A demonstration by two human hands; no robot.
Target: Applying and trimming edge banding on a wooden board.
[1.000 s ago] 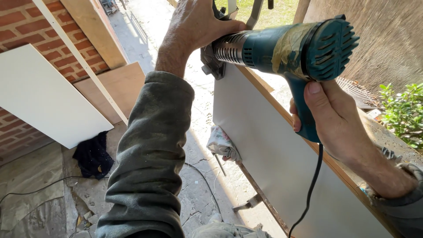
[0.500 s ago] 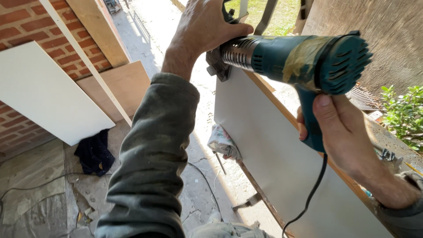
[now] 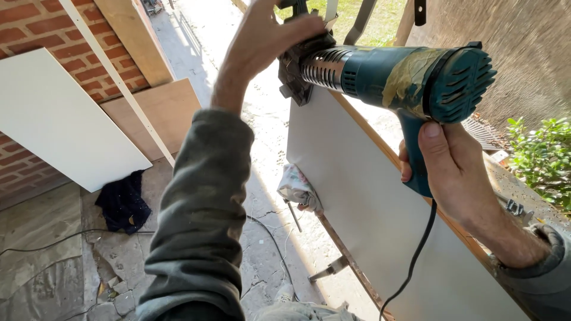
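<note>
Brick wall (image 3: 35, 24) at upper left of the frame, with white board (image 3: 59, 119) leaning on it; cracked stone floor (image 3: 267, 249) below. Teal heat gun (image 3: 392, 80) at upper right, grasped at handle by right hand (image 3: 458, 172). Left hand (image 3: 264, 38) clenched around metal nozzle at top centre, above upright white panel (image 3: 369, 202).

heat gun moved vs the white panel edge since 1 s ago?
Cannot tell. The heat gun nozzle sits at the upright white panel's top corner throughout; its small frame shift could be head-camera motion.
</note>
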